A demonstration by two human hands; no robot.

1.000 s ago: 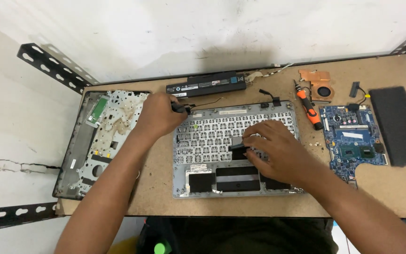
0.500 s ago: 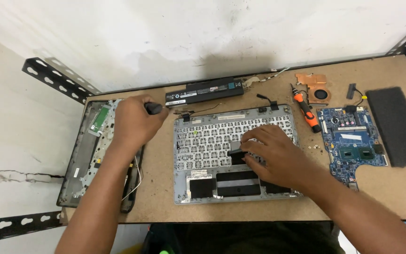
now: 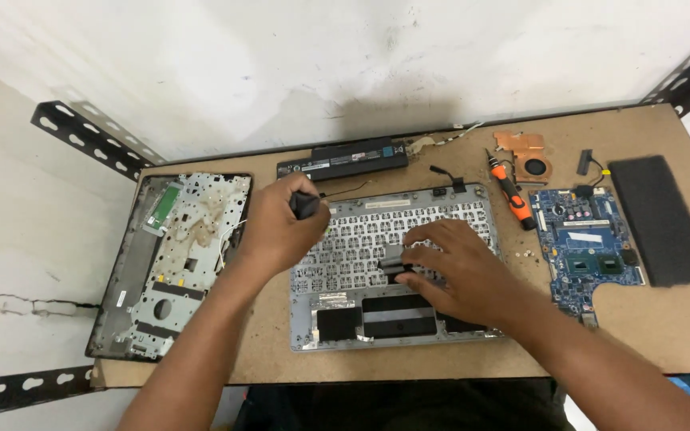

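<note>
A grey laptop palmrest with the underside of its keyboard [image 3: 441, 211] lies face down in the middle of the brown board. My left hand [image 3: 277, 227] is closed around a black-handled screwdriver [image 3: 305, 205] at the palmrest's upper left corner. My right hand [image 3: 453, 267] rests on the middle of the keyboard back, fingers pressing on a small dark flat part [image 3: 397, 257].
A dark laptop base shell [image 3: 153, 295] lies at the left. A long black battery [image 3: 343, 159] sits at the back. To the right are an orange screwdriver [image 3: 509, 191], a copper heatsink with fan [image 3: 527, 156], a blue motherboard [image 3: 588, 243] and a black foam pad [image 3: 660, 219].
My left hand moved from over the base shell at the left back to the palmrest's upper left corner, still holding the screwdriver. My right hand stayed on the keyboard back.
</note>
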